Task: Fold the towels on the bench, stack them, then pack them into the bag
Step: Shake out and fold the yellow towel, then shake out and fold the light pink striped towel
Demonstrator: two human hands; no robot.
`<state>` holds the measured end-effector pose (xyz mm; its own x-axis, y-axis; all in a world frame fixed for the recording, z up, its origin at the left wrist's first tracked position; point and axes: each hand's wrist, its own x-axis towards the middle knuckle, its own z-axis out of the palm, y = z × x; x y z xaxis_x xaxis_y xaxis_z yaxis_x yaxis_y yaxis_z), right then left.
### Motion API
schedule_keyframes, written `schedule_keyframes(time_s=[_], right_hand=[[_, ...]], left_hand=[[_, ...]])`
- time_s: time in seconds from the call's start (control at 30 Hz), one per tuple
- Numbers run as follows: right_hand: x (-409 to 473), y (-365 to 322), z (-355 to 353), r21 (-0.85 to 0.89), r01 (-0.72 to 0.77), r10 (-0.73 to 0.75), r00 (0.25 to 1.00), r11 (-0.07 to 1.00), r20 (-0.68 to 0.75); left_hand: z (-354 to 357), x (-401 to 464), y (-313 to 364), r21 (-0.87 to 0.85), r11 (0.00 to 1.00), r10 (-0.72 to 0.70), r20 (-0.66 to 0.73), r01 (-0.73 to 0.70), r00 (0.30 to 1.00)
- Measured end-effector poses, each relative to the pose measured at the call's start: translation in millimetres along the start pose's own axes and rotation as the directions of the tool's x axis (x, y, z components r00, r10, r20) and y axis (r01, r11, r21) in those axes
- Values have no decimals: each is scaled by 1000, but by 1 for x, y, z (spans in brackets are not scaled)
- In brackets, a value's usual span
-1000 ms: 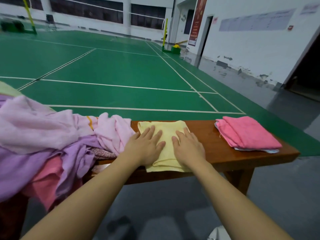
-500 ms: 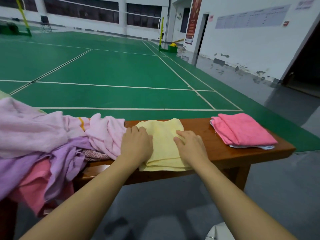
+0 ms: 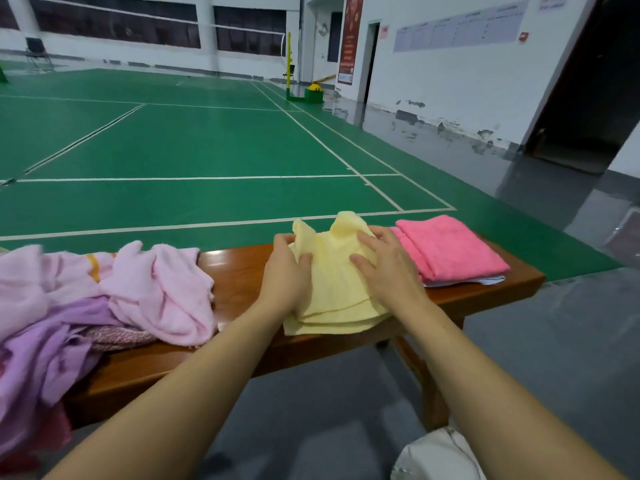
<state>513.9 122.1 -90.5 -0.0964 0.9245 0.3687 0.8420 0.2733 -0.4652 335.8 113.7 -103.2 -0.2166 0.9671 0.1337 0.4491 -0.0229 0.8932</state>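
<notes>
both hands, left hand (image 3: 285,271) and right hand (image 3: 388,268), pinch the yellow towel's (image 3: 332,296) raised far edge beside the pink stack (image 3: 450,251).

The bench (image 3: 239,271) is dark wood with a glossy varnish. The yellow towel (image 3: 332,292) and pink towel (image 3: 450,251) are soft, matt terry cloth. The green floor (image 3: 207,150) looks smooth and slightly shiny.
</notes>
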Motion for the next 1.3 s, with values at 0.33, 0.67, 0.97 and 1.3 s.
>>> schedule_keyframes(time_s=[0.33, 0.67, 0.97, 1.3], right_hand=[[70, 128, -120, -263, -197, 210, 977, 944, 21], [65, 179, -58, -460, -253, 368, 913, 851, 178], [71, 118, -55, -428, -103, 157, 983, 898, 91], [62, -71, 53, 68, 123, -137, 952, 990, 272]], left_hand=[[143, 39, 94, -134, 991, 31, 125, -14, 992], [183, 53, 51, 507, 773, 145, 446, -382, 883], [116, 50, 54, 526, 764, 213, 343, -375, 915], [-99, 41, -9, 675, 725, 177, 11, -137, 984]])
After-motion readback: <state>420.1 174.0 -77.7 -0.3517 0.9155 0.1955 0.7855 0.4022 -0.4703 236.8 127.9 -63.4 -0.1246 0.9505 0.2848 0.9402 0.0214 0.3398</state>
